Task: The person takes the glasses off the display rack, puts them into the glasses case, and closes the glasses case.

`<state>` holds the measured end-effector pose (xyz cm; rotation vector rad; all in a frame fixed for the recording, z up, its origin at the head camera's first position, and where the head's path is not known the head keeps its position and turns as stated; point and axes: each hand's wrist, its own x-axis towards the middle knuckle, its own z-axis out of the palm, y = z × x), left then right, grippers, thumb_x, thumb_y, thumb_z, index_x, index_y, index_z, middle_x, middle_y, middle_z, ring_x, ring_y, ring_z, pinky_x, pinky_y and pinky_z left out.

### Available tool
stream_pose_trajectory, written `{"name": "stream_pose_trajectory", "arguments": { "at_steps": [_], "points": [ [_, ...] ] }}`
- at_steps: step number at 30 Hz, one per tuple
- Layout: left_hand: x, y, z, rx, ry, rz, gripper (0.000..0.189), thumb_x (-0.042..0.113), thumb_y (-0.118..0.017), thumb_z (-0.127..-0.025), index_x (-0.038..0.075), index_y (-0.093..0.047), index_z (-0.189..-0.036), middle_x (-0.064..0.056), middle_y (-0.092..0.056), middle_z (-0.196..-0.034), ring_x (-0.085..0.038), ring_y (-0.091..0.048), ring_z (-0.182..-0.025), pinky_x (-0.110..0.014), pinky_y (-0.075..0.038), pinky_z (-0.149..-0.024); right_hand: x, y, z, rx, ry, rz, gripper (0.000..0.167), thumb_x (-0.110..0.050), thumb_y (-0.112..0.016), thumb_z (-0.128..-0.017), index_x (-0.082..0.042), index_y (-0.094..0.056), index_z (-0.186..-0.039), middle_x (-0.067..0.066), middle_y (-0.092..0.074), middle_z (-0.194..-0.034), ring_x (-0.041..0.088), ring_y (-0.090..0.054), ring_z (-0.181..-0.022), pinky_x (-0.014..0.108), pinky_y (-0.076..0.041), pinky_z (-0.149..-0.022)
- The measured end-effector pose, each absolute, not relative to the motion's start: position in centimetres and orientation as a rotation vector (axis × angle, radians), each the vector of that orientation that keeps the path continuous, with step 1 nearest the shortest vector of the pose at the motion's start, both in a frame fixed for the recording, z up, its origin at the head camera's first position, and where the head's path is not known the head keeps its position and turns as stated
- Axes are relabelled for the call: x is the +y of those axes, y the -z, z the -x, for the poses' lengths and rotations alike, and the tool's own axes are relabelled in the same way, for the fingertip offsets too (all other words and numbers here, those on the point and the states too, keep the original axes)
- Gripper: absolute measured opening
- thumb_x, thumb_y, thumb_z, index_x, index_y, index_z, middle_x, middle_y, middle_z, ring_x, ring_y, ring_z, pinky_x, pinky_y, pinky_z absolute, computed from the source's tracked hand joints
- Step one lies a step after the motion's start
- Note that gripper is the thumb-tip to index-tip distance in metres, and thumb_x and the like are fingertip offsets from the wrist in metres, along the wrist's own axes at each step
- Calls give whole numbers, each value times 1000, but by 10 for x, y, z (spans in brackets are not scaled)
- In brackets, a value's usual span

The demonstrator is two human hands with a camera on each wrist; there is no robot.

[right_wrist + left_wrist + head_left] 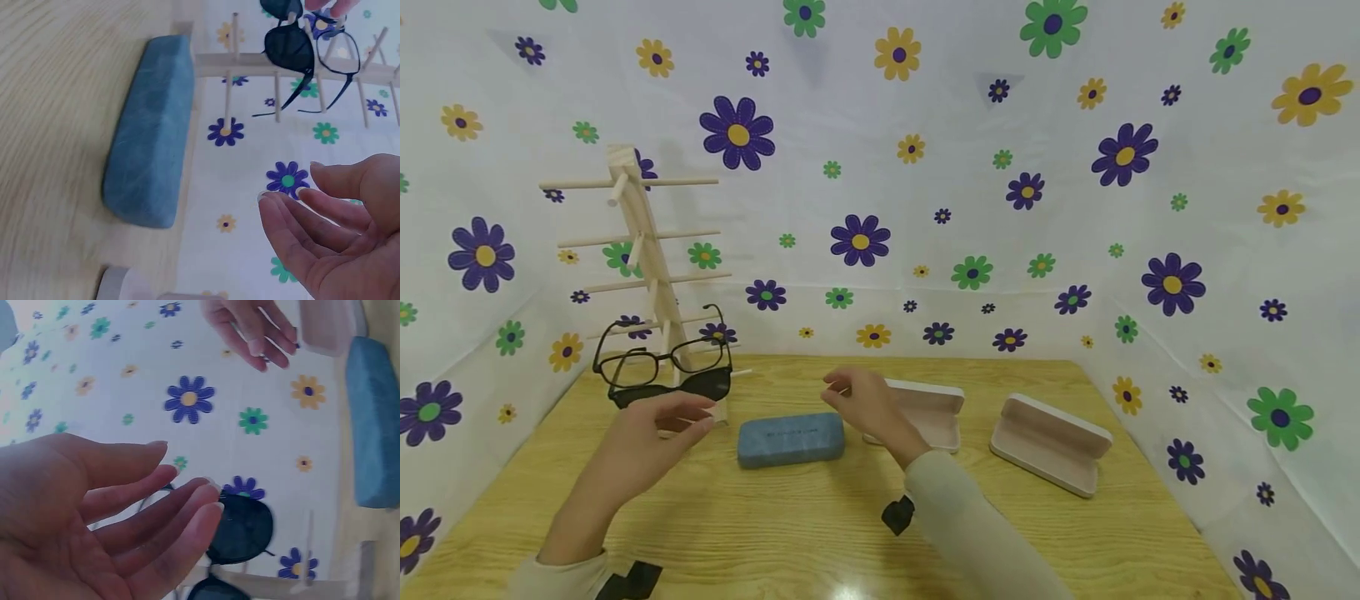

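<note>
A wooden rack [647, 250] stands at the table's back left. Its lower rungs carry clear black-framed glasses [662, 354] and, under them, dark sunglasses [670, 387]. My left hand [696, 417] hovers just below and in front of the sunglasses [240, 528], fingers [156, 506] relaxed and holding nothing. My right hand [835, 392] floats empty above the table, between a closed blue case [790, 439] and an open white case [925, 412]. In the right wrist view its fingers [294, 219] are loosely extended, with the blue case [153, 156] and the rack [262, 62] beyond.
A second open white case [1051, 444] lies at the right of the wooden table [760, 525]. Flowered cloth walls [1075, 208] close in the back and both sides. The rack's upper rungs [625, 182] are bare.
</note>
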<state>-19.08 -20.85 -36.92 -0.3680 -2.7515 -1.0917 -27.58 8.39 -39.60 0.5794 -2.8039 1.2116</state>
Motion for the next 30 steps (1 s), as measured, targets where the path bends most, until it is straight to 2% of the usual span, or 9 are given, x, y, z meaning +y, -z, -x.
{"name": "stream_pose_trajectory", "arguments": {
  "at_steps": [6,9,15,18,20,22,25,27,30],
  "points": [
    [-224,345,181,-2641,974,296,25,26,-70,-100,10,-76,-118,-9,-79,-103,9,-63,-78,-21,-51,-60,62,381,275,-2735,-1281,-646,27,-19,-67,-102,-6,-72,-125,13,-78,-114,26,-75,-97,30,-62,-80],
    [-231,336,180,-2538,917,260,23,24,-71,-99,8,-77,-115,-13,-79,-99,18,-55,-74,-17,-47,-56,52,374,274,-2694,-1310,-670,27,-17,-67,-102,-4,-71,-126,13,-78,-115,25,-76,-98,31,-62,-82],
    [-244,326,182,-2324,868,72,24,22,-72,-98,4,-78,-113,-21,-77,-105,27,-43,-81,1,-39,-68,32,362,276,-2633,-1347,-689,27,-18,-68,-101,-6,-72,-126,12,-78,-115,22,-76,-98,27,-61,-85],
    [-250,325,187,-2271,883,-36,30,23,-69,-99,4,-75,-121,-21,-74,-119,2,-63,-100,2,-33,-77,22,357,276,-2624,-1379,-698,28,-19,-68,-101,-8,-72,-127,11,-78,-115,21,-76,-99,25,-61,-85],
    [-256,326,192,-2267,887,-86,33,24,-67,-101,6,-73,-128,-21,-71,-130,-21,-65,-115,1,-30,-78,15,354,277,-2618,-1401,-715,30,-19,-67,-102,-9,-70,-130,10,-78,-117,20,-76,-101,24,-60,-87],
    [-263,328,197,-2284,892,-116,36,25,-65,-102,8,-70,-133,-21,-67,-137,-42,-60,-124,3,-29,-78,9,351,277,-2615,-1403,-736,32,-19,-67,-102,-10,-68,-133,10,-77,-120,20,-76,-103,23,-60,-88],
    [-275,334,205,-2323,916,-158,38,28,-63,-103,9,-68,-136,-21,-64,-141,-46,-59,-127,5,-31,-73,0,347,278,-2618,-1381,-781,38,-18,-65,-103,-12,-63,-140,12,-75,-126,21,-74,-107,22,-59,-91],
    [-281,338,209,-2364,927,-185,40,31,-61,-104,9,-67,-137,-21,-62,-143,-48,-59,-127,3,-41,-76,-5,346,279,-2629,-1371,-805,42,-19,-64,-104,-13,-59,-145,12,-73,-131,21,-74,-111,23,-59,-92],
    [-286,344,213,-2443,937,-216,46,37,-57,-106,9,-64,-141,-23,-57,-149,-51,-60,-126,-19,-59,-82,-13,349,281,-2648,-1401,-834,49,-20,-63,-104,-17,-51,-152,12,-69,-138,21,-72,-117,22,-58,-94]
  ]
}}
